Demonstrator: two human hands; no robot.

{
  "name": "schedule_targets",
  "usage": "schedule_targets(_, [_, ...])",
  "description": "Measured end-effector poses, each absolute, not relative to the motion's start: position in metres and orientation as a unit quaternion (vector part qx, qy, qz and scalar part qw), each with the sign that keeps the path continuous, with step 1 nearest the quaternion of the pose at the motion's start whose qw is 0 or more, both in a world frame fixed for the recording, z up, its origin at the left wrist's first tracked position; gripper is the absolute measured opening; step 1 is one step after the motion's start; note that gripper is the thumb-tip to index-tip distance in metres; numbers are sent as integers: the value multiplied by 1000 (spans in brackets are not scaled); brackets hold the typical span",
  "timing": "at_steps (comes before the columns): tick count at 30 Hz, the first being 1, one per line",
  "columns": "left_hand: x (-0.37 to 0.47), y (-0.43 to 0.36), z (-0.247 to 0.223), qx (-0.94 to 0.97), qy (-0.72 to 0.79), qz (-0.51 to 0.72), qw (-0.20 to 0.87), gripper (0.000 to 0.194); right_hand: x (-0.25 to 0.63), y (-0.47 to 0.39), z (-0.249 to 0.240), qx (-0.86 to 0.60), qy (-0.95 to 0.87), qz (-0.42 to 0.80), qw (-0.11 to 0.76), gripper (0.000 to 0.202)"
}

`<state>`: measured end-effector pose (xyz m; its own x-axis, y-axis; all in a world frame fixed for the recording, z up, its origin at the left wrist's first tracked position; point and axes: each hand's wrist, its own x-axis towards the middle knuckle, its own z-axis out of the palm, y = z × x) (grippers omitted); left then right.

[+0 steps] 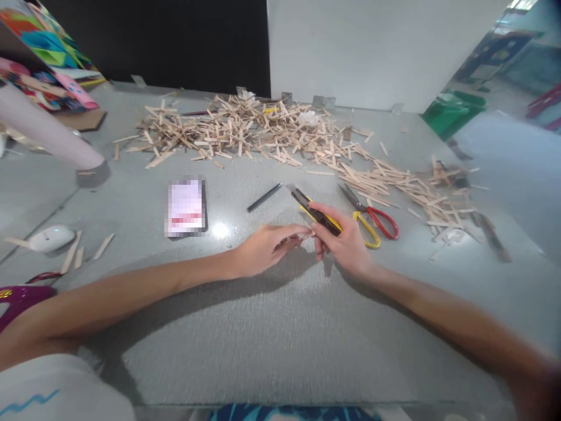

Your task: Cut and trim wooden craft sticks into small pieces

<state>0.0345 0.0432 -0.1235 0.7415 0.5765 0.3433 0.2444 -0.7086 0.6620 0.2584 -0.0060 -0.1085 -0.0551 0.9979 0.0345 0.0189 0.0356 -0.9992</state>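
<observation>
Your right hand (pixel 346 237) has its fingers bent around the utility knife (pixel 322 217), which angles away to the left over the counter (pixel 245 351), near the scissors (pixel 362 207). Your left hand (pixel 263 250) has half-curled fingers meeting your right fingertips; whether they pinch anything, I cannot tell.

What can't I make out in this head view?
Head view:
Small piece between left hand and right hand: mostly covered by both.
Phone screen: pixelated.
Purple item: cut off by left edge, overlapped by left forearm.
Right forearm: blurred toward the right edge.
</observation>
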Motion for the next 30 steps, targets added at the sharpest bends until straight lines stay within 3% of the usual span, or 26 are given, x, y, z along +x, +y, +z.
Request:
schedule_targets(3, [32, 46, -131, 911, 210, 279, 219, 29, 260, -7, -112, -483, -528, 500, 488, 58])
schedule_targets(19, [28, 50, -136, 957, 160, 222, 98, 29, 255, -9, -119, -495, -508, 517, 479, 58])
schedule_targets(30, [27, 50, -125, 979, 128, 141, 76, 29, 257, -9, -122, -476, -514, 540, 467, 64])
